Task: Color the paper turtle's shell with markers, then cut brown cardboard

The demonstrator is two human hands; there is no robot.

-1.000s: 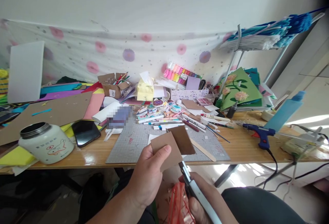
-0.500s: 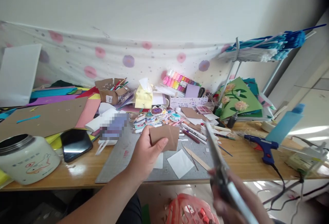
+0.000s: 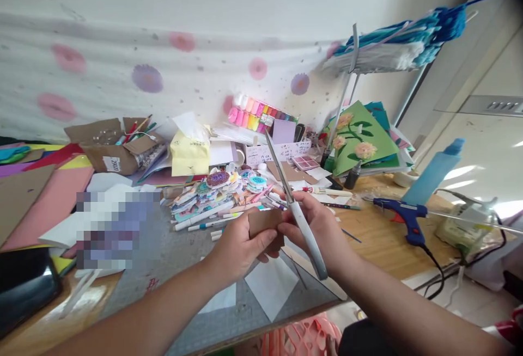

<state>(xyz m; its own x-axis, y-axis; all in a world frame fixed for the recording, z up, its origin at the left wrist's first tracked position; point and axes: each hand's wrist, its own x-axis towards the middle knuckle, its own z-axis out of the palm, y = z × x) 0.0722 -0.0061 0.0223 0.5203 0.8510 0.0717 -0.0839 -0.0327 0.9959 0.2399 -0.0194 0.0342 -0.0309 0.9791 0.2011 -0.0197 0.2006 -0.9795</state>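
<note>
In front of me my left hand grips a small piece of brown cardboard, thumb on top and fingers beneath. A pair of scissors with grey-white handles hangs in my right hand, blades upward and away from me. My right fingertips also reach the cardboard's right edge; whether they pinch it I cannot tell. Under my hands, a white paper square and a pale wooden strip lie on the grey cutting mat.
Behind my hands lies a heap of paper cutouts with several markers. A blue glue gun rests at right, beside a blue bottle. A box of pencils stands at back left. Below the table edge is a pink basket.
My right hand has come in from the lower right with the scissors, up to the cardboard. My left hand still holds the cardboard. The view has shifted right.
</note>
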